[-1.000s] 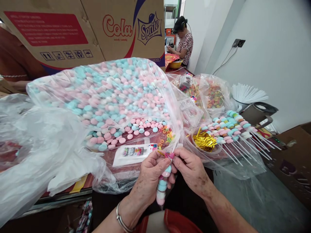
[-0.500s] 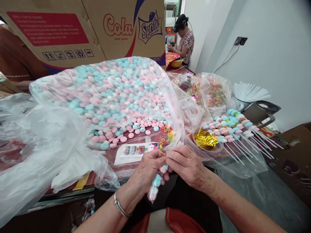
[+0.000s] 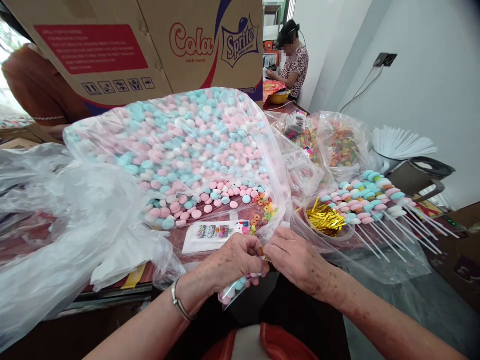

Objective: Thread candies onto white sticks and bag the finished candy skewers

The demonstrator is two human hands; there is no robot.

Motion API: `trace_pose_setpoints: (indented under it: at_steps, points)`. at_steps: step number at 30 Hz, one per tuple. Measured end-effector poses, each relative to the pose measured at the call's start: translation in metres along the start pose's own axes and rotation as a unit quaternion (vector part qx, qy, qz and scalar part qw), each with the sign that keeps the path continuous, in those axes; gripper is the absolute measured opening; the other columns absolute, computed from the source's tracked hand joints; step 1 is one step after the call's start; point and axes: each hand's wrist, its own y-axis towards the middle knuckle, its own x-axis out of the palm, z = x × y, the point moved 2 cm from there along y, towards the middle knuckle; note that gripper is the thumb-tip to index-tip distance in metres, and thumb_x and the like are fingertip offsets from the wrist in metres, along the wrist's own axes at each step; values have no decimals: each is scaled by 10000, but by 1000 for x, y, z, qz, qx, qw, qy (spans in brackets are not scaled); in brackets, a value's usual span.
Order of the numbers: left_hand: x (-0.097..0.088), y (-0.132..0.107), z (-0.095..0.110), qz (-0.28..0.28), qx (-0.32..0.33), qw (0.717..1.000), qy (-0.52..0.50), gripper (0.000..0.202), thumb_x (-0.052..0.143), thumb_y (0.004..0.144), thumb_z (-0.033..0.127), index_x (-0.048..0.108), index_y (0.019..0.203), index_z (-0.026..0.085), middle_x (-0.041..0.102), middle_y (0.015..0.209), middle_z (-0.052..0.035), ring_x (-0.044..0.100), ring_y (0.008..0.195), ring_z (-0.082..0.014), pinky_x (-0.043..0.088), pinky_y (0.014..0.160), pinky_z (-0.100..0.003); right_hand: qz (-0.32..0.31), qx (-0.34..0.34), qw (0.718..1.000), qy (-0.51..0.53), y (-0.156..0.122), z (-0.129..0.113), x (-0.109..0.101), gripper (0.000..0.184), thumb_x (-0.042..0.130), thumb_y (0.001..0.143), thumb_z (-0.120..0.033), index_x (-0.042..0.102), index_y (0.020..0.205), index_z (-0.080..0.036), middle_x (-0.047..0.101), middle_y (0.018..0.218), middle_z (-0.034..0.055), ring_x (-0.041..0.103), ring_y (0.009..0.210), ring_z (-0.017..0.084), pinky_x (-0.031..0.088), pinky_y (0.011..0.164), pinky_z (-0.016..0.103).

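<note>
My left hand (image 3: 236, 262) is closed around a wrapped marshmallow stick (image 3: 233, 291), whose pink, blue and white pieces show through clear film below my fingers. My right hand (image 3: 300, 262) pinches at the top of that wrapper, its fingertips almost meeting the left ones. A small glint of gold twist tie (image 3: 266, 259) shows between the two hands; most of it is hidden by my fingers. Just beyond the left hand lies a stack of printed clear-and-white candy bags (image 3: 198, 243). To the right, a round tub (image 3: 351, 233) holds loose gold twist ties (image 3: 325, 219).
A large clear bag of marshmallows (image 3: 180, 135) spreads over the table, with ring gummies (image 3: 262, 210) at its mouth. Unwrapped marshmallow sticks (image 3: 369, 200), a grey jug (image 3: 418, 175) and white sticks (image 3: 403, 142) stand right. A carton (image 3: 195, 75) and a co-worker (image 3: 294, 65) are behind.
The wrapped stick has tilted further to the left, and the left hand has turned over it. My fingers have shifted at the wrapper's top. The whole view has swung slightly left.
</note>
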Motion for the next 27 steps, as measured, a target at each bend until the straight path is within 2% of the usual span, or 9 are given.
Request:
trace_pose_setpoints:
  at_steps: [3, 7, 11, 13, 15, 17, 20, 23, 27]
  points:
    - [2, 1, 3, 13, 16, 999, 36, 84, 594, 575, 91, 615, 634, 147, 619, 554, 8, 567, 447, -103, 385, 386, -156, 6, -18, 1000, -23, 1, -1, -3, 291, 350, 980, -152, 609, 848, -148, 599, 768, 63, 469, 729, 188, 401, 657, 341]
    - [2, 0, 7, -42, -2, 998, 56, 124, 554, 560, 85, 653, 607, 141, 612, 523, 4, 544, 433, -103, 406, 407, -174, -3, -104, 994, -36, 2, -2, -12, 215, 407, 969, -140, 621, 954, -154, 653, 1030, 90, 524, 932, 195, 422, 733, 341]
    - [-1, -4, 16, -70, -10, 993, 90, 173, 572, 548, 91, 668, 677, 155, 605, 551, 20, 537, 449, -110, 398, 418, -187, -65, -118, 991, -29, 8, -2, -19, 224, 409, 966, -158, 619, 891, -155, 639, 899, 58, 516, 802, 181, 418, 683, 338]
    - [-2, -5, 19, -48, 14, 988, 144, 118, 580, 583, 128, 650, 671, 161, 577, 533, 27, 524, 452, -122, 376, 415, -200, -61, -110, 991, -44, 10, -4, -20, 225, 403, 960, -151, 618, 895, -144, 613, 848, 60, 500, 765, 185, 414, 670, 339]
    - [-1, -5, 22, 11, 68, 971, 227, 49, 584, 607, 141, 617, 626, 172, 559, 517, 21, 501, 463, -136, 341, 424, -221, -31, -75, 995, -65, 12, -8, -17, 251, 375, 953, -127, 618, 889, -130, 593, 816, 71, 490, 757, 195, 417, 680, 342]
    - [1, -5, 25, 114, 169, 935, 292, 93, 600, 604, 109, 574, 565, 189, 557, 521, 4, 469, 484, -149, 328, 462, -254, 24, -8, 996, -90, 15, -10, -11, 286, 338, 939, -90, 614, 873, -122, 585, 799, 86, 485, 752, 207, 419, 685, 348]
    - [6, -5, 26, 245, 294, 875, 296, 167, 607, 627, 56, 575, 583, 214, 580, 602, -38, 484, 572, -196, 385, 582, -315, 111, 106, 982, -109, 20, -7, -1, 299, 323, 910, -42, 589, 812, -137, 573, 742, 81, 479, 696, 206, 404, 632, 338]
    - [11, -1, 26, 283, 327, 845, 314, 194, 521, 740, 45, 625, 728, 209, 612, 750, -96, 549, 735, -275, 426, 734, -404, 158, 206, 964, -59, 27, 3, 7, 252, 375, 915, -86, 548, 751, -167, 577, 710, 58, 500, 663, 193, 397, 600, 315]
    - [11, -1, 30, 325, 389, 800, 320, 238, 497, 826, 92, 657, 978, 183, 644, 989, -151, 562, 975, -330, 383, 923, -486, 222, 304, 921, 99, 34, 18, 9, 169, 432, 923, -192, 559, 813, -176, 618, 750, 39, 559, 686, 173, 431, 621, 279]
